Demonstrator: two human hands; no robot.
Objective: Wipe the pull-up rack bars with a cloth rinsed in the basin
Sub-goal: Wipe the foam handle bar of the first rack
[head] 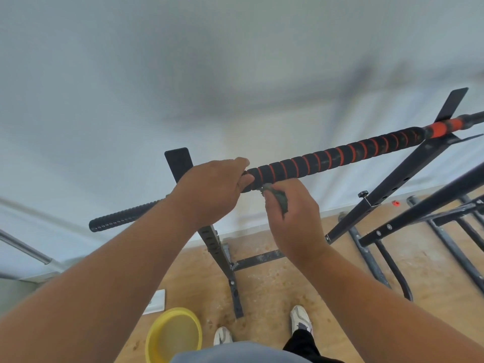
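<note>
The left hand (212,191) wraps the ridged black-and-orange foam-padded pull-up bar (337,155). Just beside it, the right hand (293,218) pinches a crumpled dark green cloth (280,200) under the foam. A round yellow plastic basin (174,334) sits on the wooden floor (275,284) below.

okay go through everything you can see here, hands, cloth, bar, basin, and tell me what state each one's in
left hand: closed around the bar
right hand: gripping the cloth, just under the bar
cloth: dark, bunched up, its top at the bar's underside
pull-up bar: mounted on the rack, black and orange grip scuffed
yellow basin: upright on the floor; contents unclear
floor: speckled with debris
</note>
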